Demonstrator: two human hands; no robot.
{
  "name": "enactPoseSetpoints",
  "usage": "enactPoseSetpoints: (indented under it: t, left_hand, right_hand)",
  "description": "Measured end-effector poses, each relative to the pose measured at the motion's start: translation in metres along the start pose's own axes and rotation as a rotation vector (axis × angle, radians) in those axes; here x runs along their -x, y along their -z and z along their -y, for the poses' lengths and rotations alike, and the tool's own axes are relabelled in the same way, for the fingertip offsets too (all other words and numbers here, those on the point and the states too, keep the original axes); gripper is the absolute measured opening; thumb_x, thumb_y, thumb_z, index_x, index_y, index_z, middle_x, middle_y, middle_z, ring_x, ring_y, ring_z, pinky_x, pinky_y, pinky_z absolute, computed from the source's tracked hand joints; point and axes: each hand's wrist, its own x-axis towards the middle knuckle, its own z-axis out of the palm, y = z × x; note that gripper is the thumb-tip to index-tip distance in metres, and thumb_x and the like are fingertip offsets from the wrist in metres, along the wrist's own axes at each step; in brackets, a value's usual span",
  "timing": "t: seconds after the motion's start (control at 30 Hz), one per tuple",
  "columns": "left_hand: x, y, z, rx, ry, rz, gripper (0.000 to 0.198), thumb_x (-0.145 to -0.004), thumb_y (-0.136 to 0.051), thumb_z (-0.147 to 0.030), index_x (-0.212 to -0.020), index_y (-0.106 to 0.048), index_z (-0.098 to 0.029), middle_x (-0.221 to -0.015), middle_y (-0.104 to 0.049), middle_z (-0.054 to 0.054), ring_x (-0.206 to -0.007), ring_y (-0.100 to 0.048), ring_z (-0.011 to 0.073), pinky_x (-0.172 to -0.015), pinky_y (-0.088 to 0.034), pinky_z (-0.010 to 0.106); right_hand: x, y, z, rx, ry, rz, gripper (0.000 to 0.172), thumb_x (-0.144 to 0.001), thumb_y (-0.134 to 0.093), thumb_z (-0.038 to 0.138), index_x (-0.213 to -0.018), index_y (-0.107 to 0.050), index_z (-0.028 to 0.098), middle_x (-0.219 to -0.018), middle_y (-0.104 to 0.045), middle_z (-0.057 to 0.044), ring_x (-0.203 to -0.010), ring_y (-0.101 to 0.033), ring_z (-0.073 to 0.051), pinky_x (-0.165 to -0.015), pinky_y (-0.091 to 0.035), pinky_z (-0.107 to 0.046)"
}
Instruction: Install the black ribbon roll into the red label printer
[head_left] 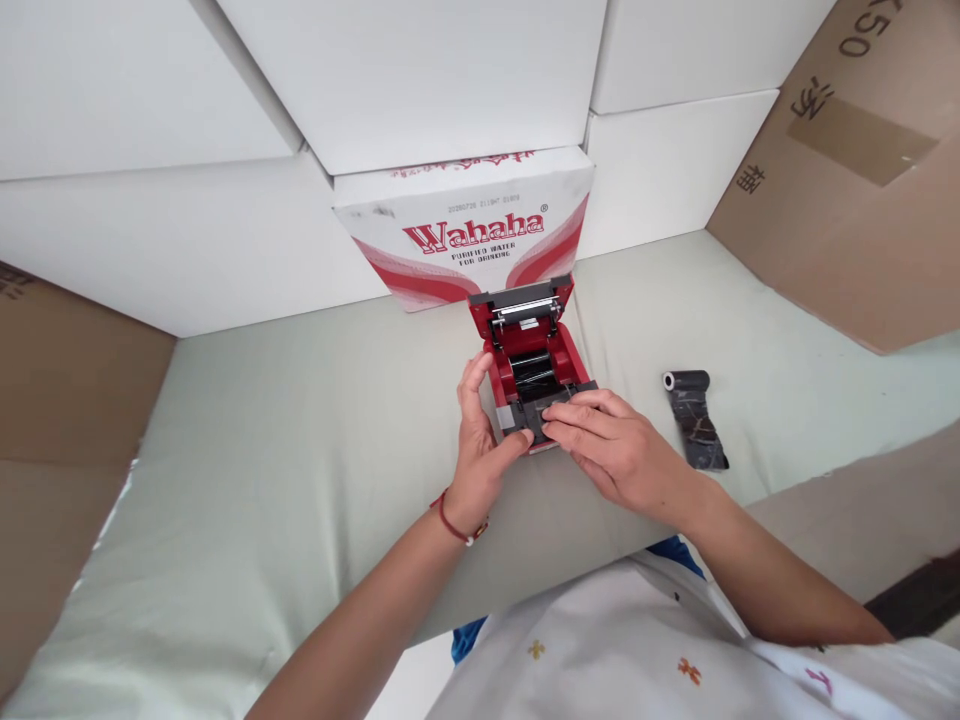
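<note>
A small red printer (531, 372) stands on the pale green table (300, 450) with its lid swung up and open, showing a black roll inside. My left hand (480, 450) grips the printer's left side, thumb across the grey front part. My right hand (611, 445) lies over the front right edge, fingers pressed together on the grey front piece. A red string bracelet is on my left wrist.
A black ribbon roll (694, 415), partly unwound, lies to the right of the printer. A white and red "Wahaha" carton (465, 225) stands just behind it. White boxes form the back wall; brown cartons (862, 180) flank both sides.
</note>
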Motion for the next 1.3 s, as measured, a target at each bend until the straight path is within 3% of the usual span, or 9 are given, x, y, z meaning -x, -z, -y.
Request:
enactPoseSetpoints:
  t: [0.23, 0.4, 0.5, 0.63, 0.7, 0.77, 0.93, 1.07, 1.3]
  left_hand:
    - [0.001, -0.006, 0.004, 0.027, 0.037, 0.002, 0.093, -0.088, -0.087, -0.047, -0.166, -0.037, -0.044, -0.183, -0.026, 0.002, -0.172, -0.026, 0.0384, -0.139, -0.031, 0.060]
    - [0.004, -0.010, 0.003, 0.037, 0.046, -0.066, 0.106, -0.083, -0.092, -0.049, -0.169, -0.031, -0.047, -0.188, -0.013, -0.002, -0.176, -0.012, 0.0379, -0.142, -0.025, 0.057]
    - [0.005, -0.012, 0.002, 0.119, 0.131, -0.071, 0.115, -0.080, -0.094, -0.048, -0.171, -0.024, -0.053, -0.189, -0.009, -0.005, -0.177, -0.009, 0.0363, -0.141, -0.030, 0.055]
    - [0.007, -0.013, 0.003, 0.254, 0.258, -0.089, 0.125, -0.074, -0.097, -0.042, -0.171, -0.019, -0.059, -0.190, -0.009, -0.008, -0.177, -0.015, 0.0349, -0.136, -0.040, 0.052]
    - [0.007, -0.015, 0.003, 0.287, 0.297, -0.110, 0.126, -0.072, -0.097, -0.038, -0.171, -0.022, -0.056, -0.190, -0.012, -0.007, -0.176, -0.016, 0.0342, -0.136, -0.040, 0.051]
    - [0.009, -0.017, 0.003, 0.307, 0.324, -0.133, 0.121, -0.072, -0.096, -0.036, -0.171, -0.028, -0.052, -0.189, -0.019, -0.005, -0.175, -0.020, 0.0335, -0.138, -0.038, 0.050]
    - [0.015, -0.025, 0.000, 0.297, 0.328, -0.167, 0.102, -0.078, -0.091, -0.038, -0.167, -0.043, -0.039, -0.179, -0.043, 0.003, -0.168, -0.037, 0.0339, -0.138, -0.037, 0.051]
    - [0.019, -0.028, -0.003, 0.274, 0.316, -0.184, 0.098, -0.080, -0.090, -0.042, -0.166, -0.044, -0.036, -0.175, -0.048, 0.005, -0.166, -0.041, 0.0344, -0.136, -0.039, 0.050]
    - [0.019, -0.025, 0.003, 0.211, 0.248, -0.179, 0.098, -0.082, -0.089, -0.040, -0.166, -0.038, -0.045, -0.182, -0.035, 0.001, -0.168, -0.036, 0.0323, -0.133, -0.042, 0.047]
  right_hand:
    - [0.001, -0.003, -0.002, -0.009, 0.020, -0.023, 0.029, -0.106, -0.060, 0.005, -0.129, -0.075, 0.013, -0.133, -0.081, -0.013, -0.116, -0.066, -0.028, -0.098, -0.067, -0.046]
    - [-0.003, 0.009, -0.012, -0.153, 0.007, 0.026, 0.028, -0.109, -0.061, 0.013, -0.131, -0.076, 0.021, -0.134, -0.081, -0.009, -0.118, -0.069, -0.026, -0.100, -0.066, -0.045]
    - [-0.018, 0.020, -0.036, -0.228, -0.110, -0.025, 0.028, -0.112, -0.061, 0.026, -0.137, -0.073, 0.028, -0.142, -0.078, -0.007, -0.131, -0.070, -0.025, -0.114, -0.059, -0.048]
    - [-0.055, 0.022, -0.086, -0.246, -0.345, -0.254, 0.052, -0.111, -0.058, 0.057, -0.157, -0.060, 0.032, -0.169, -0.057, -0.010, -0.155, -0.055, -0.029, -0.128, -0.047, -0.053]
    - [-0.074, 0.017, -0.106, -0.290, -0.394, -0.270, 0.071, -0.107, -0.057, 0.072, -0.165, -0.051, 0.032, -0.177, -0.047, -0.011, -0.162, -0.047, -0.031, -0.131, -0.044, -0.054]
    - [-0.087, 0.011, -0.114, -0.343, -0.407, -0.231, 0.080, -0.104, -0.054, 0.079, -0.168, -0.046, 0.032, -0.175, -0.049, -0.012, -0.161, -0.048, -0.031, -0.130, -0.043, -0.054]
    - [-0.084, 0.009, -0.085, -0.387, -0.337, -0.190, 0.059, -0.111, -0.054, 0.065, -0.155, -0.063, 0.026, -0.137, -0.077, -0.010, -0.127, -0.073, -0.026, -0.114, -0.057, -0.047]
    - [-0.052, 0.012, -0.050, -0.198, -0.237, -0.184, 0.033, -0.114, -0.057, 0.042, -0.132, -0.078, 0.025, -0.133, -0.079, -0.011, -0.125, -0.074, -0.026, -0.112, -0.058, -0.046]
    - [-0.013, -0.007, -0.032, -0.039, -0.179, -0.170, 0.025, -0.112, -0.061, 0.026, -0.123, -0.082, 0.020, -0.119, -0.083, -0.012, -0.113, -0.074, -0.027, -0.100, -0.064, -0.047]
